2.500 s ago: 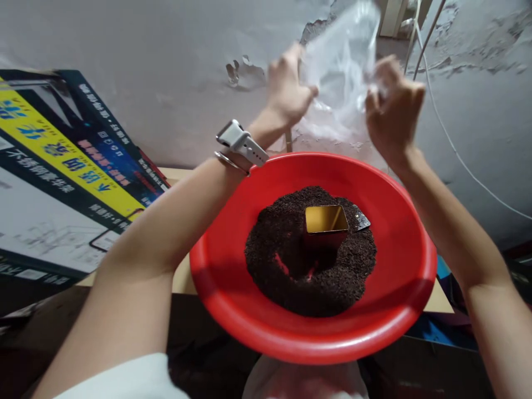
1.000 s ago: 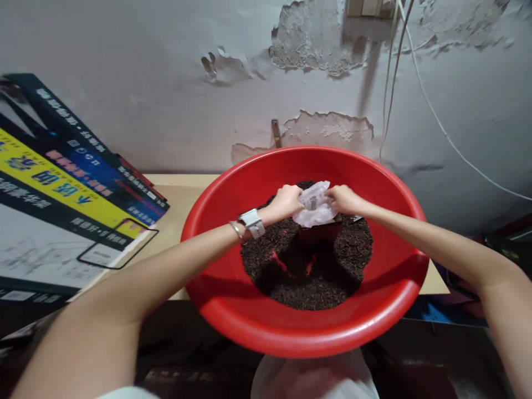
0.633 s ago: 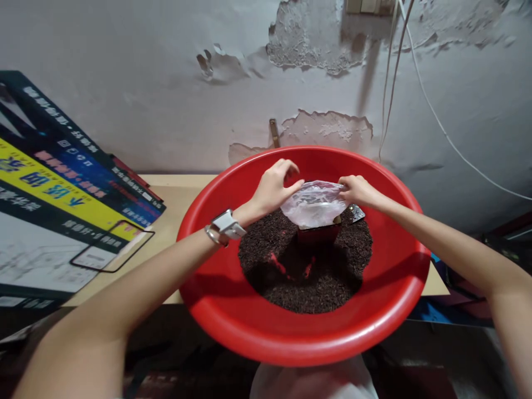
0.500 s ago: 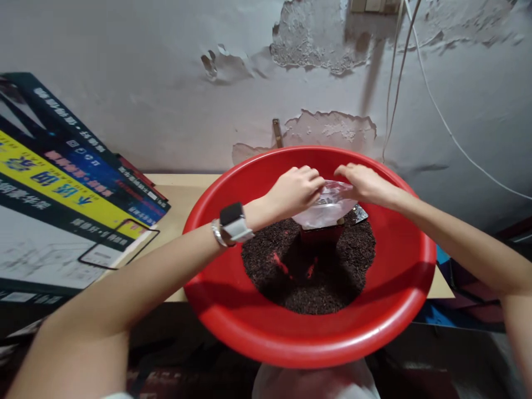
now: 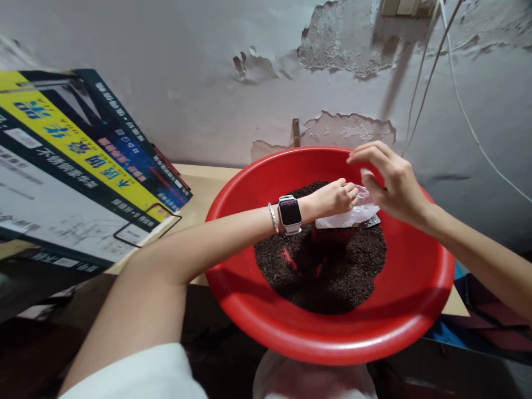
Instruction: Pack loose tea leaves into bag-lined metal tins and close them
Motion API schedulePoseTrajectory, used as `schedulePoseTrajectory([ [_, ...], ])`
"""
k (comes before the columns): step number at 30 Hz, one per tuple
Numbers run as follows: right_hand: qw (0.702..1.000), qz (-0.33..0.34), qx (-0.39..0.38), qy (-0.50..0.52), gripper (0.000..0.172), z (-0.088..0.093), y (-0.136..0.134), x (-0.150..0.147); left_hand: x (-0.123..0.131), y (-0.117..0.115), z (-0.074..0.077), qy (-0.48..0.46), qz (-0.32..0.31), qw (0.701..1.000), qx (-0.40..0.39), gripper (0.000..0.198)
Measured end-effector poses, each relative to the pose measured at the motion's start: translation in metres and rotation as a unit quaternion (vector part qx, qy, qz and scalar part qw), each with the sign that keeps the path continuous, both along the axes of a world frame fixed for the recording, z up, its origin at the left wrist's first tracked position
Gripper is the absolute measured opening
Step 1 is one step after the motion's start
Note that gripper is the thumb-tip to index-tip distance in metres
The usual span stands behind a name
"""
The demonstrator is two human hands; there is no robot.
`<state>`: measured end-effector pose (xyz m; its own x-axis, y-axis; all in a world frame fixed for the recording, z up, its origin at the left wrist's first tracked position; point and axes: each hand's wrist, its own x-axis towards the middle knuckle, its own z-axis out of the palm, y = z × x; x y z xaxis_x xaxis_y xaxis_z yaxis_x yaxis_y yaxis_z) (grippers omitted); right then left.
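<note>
A big red basin point(image 5: 419, 299) holds a heap of dark loose tea leaves point(image 5: 332, 277). A small red tin point(image 5: 332, 235) stands upright in the heap, with a clear plastic bag point(image 5: 353, 213) lying over its mouth. My left hand point(image 5: 332, 198), with a smartwatch on its wrist, is closed on the bag's near edge and presses down at the tin's mouth. My right hand point(image 5: 390, 180) hovers just above the bag's right side, fingers curled and apart, thumb touching the plastic. A grey scoop tip point(image 5: 372, 221) pokes out behind the tin.
Large printed cardboard boxes point(image 5: 70, 166) lean against the peeling wall at the left. The basin rests on a pale wooden tabletop point(image 5: 199, 188). White cables point(image 5: 465, 111) hang down the wall at the right. A white bag point(image 5: 311, 382) lies below the basin's front rim.
Both hands brought the bag down from the air onto the tin. My left hand has since pushed in at the tin's mouth, and my right hand has lifted off the bag.
</note>
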<state>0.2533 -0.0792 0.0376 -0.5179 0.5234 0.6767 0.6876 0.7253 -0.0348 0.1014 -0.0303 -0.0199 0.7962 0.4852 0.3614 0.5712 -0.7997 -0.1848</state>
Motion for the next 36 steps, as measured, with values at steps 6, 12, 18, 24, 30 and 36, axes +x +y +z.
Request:
schedulePoseTrajectory([
  [6, 0.942, -0.143, -0.253, -0.168, 0.032, -0.026, 0.024, 0.032, -0.002, 0.007, 0.009, 0.14, -0.083, 0.987, -0.012, 0.031],
  [12, 0.872, -0.211, -0.308, -0.317, 0.038, -0.038, 0.026, 0.028, -0.013, 0.008, 0.01, 0.203, -0.058, 0.969, -0.128, 0.027],
  [18, 0.872, -0.235, -0.259, -0.341, 0.036, -0.031, 0.022, 0.025, -0.038, 0.001, 0.017, 0.206, 0.021, 0.978, 0.004, 0.028],
  [24, 0.899, -0.176, -0.244, -0.318, 0.056, -0.034, 0.026, 0.023, -0.058, -0.006, 0.012, 0.135, 0.078, 0.988, 0.017, 0.05],
  [30, 0.85, -0.129, -0.367, -0.354, 0.063, -0.058, 0.065, 0.01, -0.06, 0.018, -0.019, 0.111, 0.154, 0.967, -0.168, 0.059],
  [36, 0.833, -0.106, -0.492, -0.228, 0.082, -0.083, 0.089, 0.023, -0.074, 0.036, -0.057, -0.003, 0.165, 0.908, -0.386, 0.066],
])
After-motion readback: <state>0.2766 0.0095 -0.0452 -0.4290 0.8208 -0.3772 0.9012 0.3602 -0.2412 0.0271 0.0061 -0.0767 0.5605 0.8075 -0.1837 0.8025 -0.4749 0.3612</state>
